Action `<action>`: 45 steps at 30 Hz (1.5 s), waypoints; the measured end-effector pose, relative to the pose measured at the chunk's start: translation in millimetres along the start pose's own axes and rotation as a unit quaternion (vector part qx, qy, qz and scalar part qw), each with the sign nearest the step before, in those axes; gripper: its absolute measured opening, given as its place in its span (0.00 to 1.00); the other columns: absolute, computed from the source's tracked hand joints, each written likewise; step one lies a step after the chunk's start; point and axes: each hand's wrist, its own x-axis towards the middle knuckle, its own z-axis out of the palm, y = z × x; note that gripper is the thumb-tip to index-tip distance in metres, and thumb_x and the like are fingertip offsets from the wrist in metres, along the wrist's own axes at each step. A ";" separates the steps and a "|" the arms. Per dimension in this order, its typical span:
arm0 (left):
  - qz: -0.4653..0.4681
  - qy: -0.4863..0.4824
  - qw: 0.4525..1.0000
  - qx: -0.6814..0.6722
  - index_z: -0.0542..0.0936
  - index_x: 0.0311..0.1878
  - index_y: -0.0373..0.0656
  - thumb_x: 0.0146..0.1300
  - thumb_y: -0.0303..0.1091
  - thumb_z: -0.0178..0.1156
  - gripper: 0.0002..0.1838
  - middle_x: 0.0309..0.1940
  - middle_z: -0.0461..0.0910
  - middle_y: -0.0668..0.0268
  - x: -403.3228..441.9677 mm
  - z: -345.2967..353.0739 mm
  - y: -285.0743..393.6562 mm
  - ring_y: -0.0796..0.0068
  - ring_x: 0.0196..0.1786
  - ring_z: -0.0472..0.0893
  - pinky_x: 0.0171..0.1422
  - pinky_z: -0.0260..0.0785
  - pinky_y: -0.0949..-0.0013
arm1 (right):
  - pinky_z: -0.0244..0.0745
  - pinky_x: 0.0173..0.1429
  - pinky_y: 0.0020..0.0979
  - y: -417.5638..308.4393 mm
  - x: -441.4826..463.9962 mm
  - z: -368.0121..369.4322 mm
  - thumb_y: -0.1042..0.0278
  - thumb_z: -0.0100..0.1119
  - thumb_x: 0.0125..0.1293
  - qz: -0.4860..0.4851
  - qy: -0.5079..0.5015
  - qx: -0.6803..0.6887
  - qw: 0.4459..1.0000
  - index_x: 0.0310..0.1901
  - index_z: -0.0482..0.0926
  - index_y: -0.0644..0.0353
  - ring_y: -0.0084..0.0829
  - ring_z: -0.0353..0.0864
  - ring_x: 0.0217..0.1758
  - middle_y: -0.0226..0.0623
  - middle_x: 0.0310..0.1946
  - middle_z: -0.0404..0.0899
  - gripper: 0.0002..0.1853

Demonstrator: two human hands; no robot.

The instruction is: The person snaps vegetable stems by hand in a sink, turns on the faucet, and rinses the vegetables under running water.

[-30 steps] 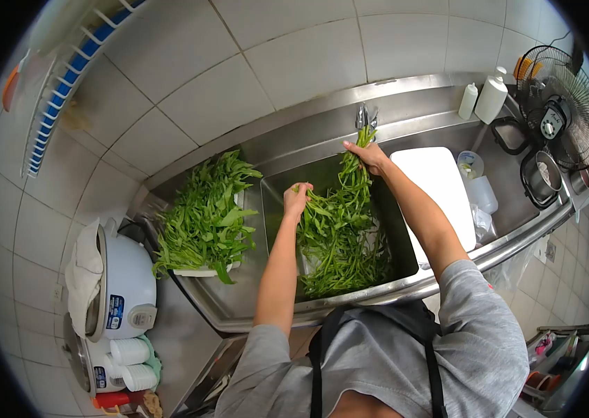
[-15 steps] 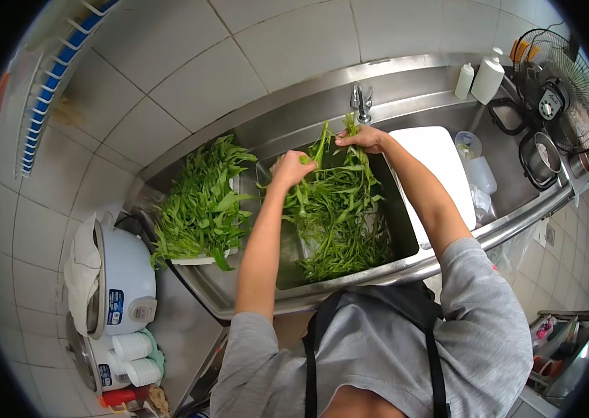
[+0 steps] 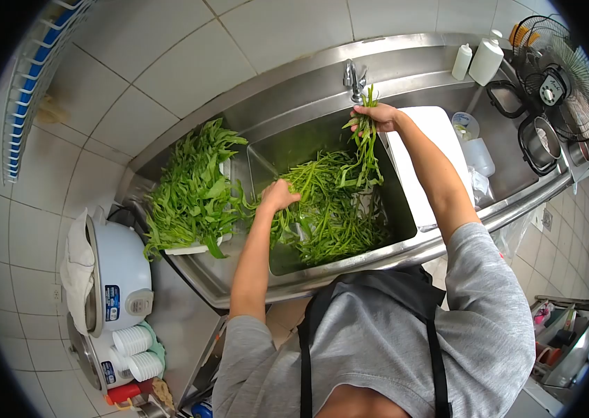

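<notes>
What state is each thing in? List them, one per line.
Left hand: closed on sink greens
Right hand: raised, closed on bunch
Sink greens: loose, tangled
Tray greens: heaped
Board: flat
Bottles: upright
Cups: nested, on their sides
Cloth: draped over cooker
Pot: open
Faucet: flow unclear
Fan: spin unclear

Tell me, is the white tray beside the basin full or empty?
Full: leafy greens are heaped over the white tray and hang past its rim.
</notes>
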 end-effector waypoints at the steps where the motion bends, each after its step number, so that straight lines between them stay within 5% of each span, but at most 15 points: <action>1: -0.002 -0.018 1.000 -0.009 0.76 0.47 0.41 0.43 0.48 0.62 0.28 0.40 0.77 0.52 -1.3 1.7 -0.2 0.59 0.45 0.76 0.51 0.66 0.61 | 0.79 0.37 0.34 -1.1 -0.9 1.3 0.57 0.44 0.64 0.000 -0.004 0.007 1.000 0.42 0.65 0.62 0.34 0.79 0.36 0.42 0.35 0.77 0.15; 8: 0.043 -0.108 0.986 -0.119 0.74 0.45 0.29 0.40 0.51 0.64 0.35 0.36 0.77 0.48 19.0 28.4 -34.3 0.59 0.42 0.78 0.48 0.68 0.64 | 0.78 0.36 0.31 -7.8 -4.3 7.2 0.56 0.43 0.65 0.009 -0.058 -0.011 0.998 0.45 0.65 0.63 0.34 0.79 0.33 0.45 0.35 0.77 0.18; 11: -0.008 -0.078 0.996 0.050 0.75 0.44 0.31 0.42 0.52 0.63 0.33 0.31 0.79 0.51 -3.1 8.7 -12.1 0.60 0.38 0.79 0.45 0.69 0.65 | 0.78 0.38 0.32 -5.1 -1.8 13.0 0.56 0.44 0.64 0.002 -0.063 0.002 0.998 0.46 0.64 0.65 0.34 0.79 0.35 0.45 0.36 0.76 0.19; 14: -0.011 0.066 0.996 -0.062 0.78 0.40 0.41 0.45 0.52 0.61 0.25 0.25 0.79 0.56 -17.3 -9.7 25.3 0.60 0.34 0.79 0.41 0.69 0.64 | 0.78 0.39 0.34 -1.8 -0.2 24.9 0.57 0.45 0.64 -0.002 -0.057 0.019 0.998 0.47 0.64 0.66 0.35 0.78 0.38 0.46 0.37 0.75 0.19; 17: 0.036 0.083 0.987 -0.132 0.81 0.32 0.50 0.47 0.51 0.60 0.16 0.25 0.79 0.57 -17.9 -25.6 62.7 0.61 0.34 0.79 0.41 0.68 0.62 | 0.78 0.39 0.37 5.0 9.7 33.2 0.56 0.46 0.63 0.001 -0.058 0.028 0.998 0.47 0.63 0.67 0.36 0.78 0.39 0.46 0.38 0.75 0.20; 24: 0.106 0.045 0.990 -0.085 0.82 0.32 0.52 0.44 0.47 0.60 0.14 0.25 0.79 0.58 -0.7 -23.9 92.8 0.62 0.33 0.79 0.41 0.68 0.65 | 0.78 0.39 0.37 6.9 16.8 56.9 0.57 0.48 0.63 -0.008 -0.075 0.056 0.996 0.46 0.65 0.67 0.36 0.78 0.39 0.44 0.38 0.75 0.20; 28: 0.135 -0.018 0.978 -0.159 0.82 0.31 0.46 0.45 0.44 0.61 0.13 0.22 0.79 0.61 9.0 -24.8 77.3 0.73 0.27 0.77 0.38 0.67 0.70 | 0.77 0.32 0.28 3.3 10.0 61.1 0.49 0.54 0.58 -0.014 -0.010 -0.080 0.997 0.39 0.69 0.65 0.28 0.77 0.31 0.39 0.32 0.75 0.23; 32: 0.176 -0.043 0.958 -0.221 0.81 0.32 0.44 0.45 0.46 0.62 0.16 0.23 0.79 0.58 23.6 -24.2 54.4 0.68 0.29 0.78 0.40 0.68 0.67 | 0.61 0.19 0.22 -1.1 0.4 57.8 0.41 0.59 0.50 -0.021 0.025 -0.224 0.974 0.34 0.72 0.64 0.22 0.68 0.22 0.31 0.25 0.71 0.28; 42: 0.044 0.045 0.995 -0.083 0.81 0.35 0.45 0.44 0.52 0.62 0.21 0.30 0.79 0.54 25.4 -30.7 46.3 0.60 0.38 0.79 0.46 0.68 0.61 | 0.58 0.17 0.23 9.9 1.0 47.7 0.39 0.61 0.46 -0.026 0.137 -0.264 0.954 0.24 0.73 0.63 0.22 0.64 0.16 0.31 0.20 0.70 0.28; 45: 0.131 0.034 0.980 -0.149 0.81 0.32 0.38 0.47 0.47 0.63 0.19 0.21 0.78 0.56 22.9 -27.8 55.0 0.73 0.27 0.77 0.38 0.68 0.67 | 0.59 0.17 0.24 11.1 0.9 50.9 0.39 0.62 0.45 0.005 0.167 -0.279 0.946 0.23 0.73 0.64 0.23 0.63 0.13 0.32 0.18 0.69 0.29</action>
